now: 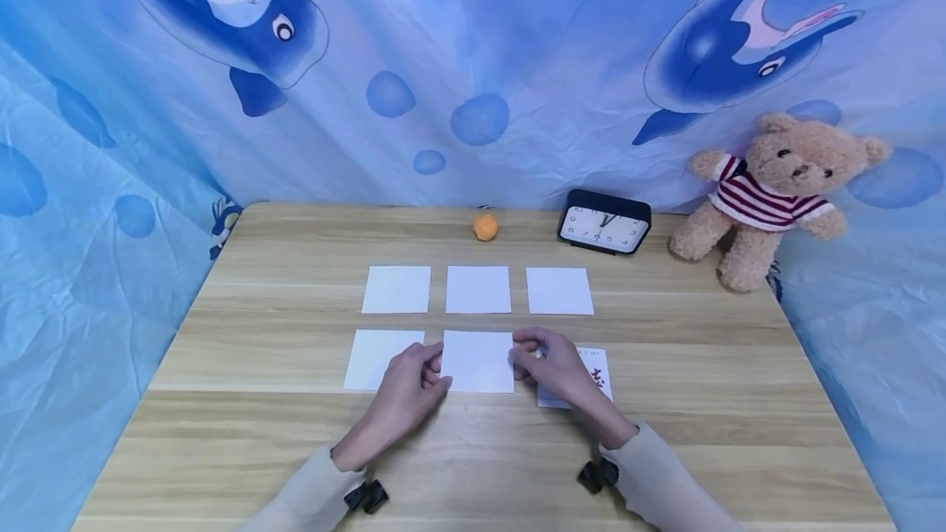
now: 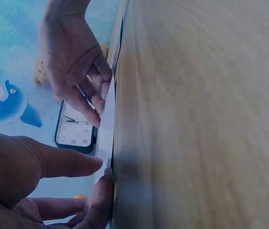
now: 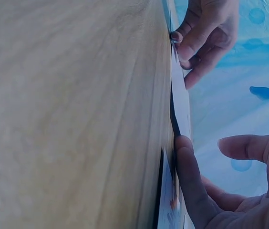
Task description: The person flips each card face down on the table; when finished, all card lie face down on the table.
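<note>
Six white cards lie in two rows of three on the wooden table (image 1: 687, 368). Both hands are at the middle front card (image 1: 478, 364). My left hand (image 1: 436, 368) holds its left edge with curled fingers, and my right hand (image 1: 521, 360) holds its right edge. In the left wrist view the card (image 2: 107, 129) stands slightly off the tabletop, with a fingertip of the left hand (image 2: 101, 171) at its edge and the thumb just above. The right wrist view shows the right hand (image 3: 201, 143) with its index finger along the card (image 3: 181, 105) and the thumb raised.
The front right card (image 1: 597, 368) shows red print and lies partly under my right wrist. At the back stand a small orange ball (image 1: 485, 227), a black clock (image 1: 604, 224) and a teddy bear (image 1: 764, 195). A blue dolphin cloth hangs behind.
</note>
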A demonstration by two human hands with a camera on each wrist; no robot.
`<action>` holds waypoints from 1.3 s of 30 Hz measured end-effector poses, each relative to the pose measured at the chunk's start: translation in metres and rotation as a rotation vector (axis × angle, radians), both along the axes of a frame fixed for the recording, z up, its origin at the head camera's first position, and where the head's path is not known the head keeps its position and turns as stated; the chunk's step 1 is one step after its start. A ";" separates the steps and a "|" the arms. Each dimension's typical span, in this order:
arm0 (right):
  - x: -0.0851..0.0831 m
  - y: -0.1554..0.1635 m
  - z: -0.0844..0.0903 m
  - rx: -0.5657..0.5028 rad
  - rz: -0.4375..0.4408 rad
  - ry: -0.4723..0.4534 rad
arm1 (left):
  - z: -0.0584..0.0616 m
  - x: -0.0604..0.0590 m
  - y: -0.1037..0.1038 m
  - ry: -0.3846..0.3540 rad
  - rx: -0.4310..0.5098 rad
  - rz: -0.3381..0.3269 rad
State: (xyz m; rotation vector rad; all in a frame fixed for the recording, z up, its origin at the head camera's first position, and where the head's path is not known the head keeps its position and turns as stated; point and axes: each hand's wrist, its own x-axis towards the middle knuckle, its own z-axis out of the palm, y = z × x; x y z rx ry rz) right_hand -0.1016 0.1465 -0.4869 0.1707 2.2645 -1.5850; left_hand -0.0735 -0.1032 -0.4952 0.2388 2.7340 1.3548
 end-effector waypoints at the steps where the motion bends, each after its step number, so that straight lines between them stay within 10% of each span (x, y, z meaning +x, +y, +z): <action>1: 0.000 0.001 0.000 -0.006 -0.002 0.001 | 0.000 0.000 0.000 0.003 -0.004 0.001; 22: 0.012 0.041 0.012 -0.029 -0.035 0.020 | 0.008 0.003 0.012 0.067 0.012 -0.083; 39: 0.030 0.087 0.014 -0.035 -0.094 0.058 | 0.009 0.008 0.057 -0.084 0.254 -0.289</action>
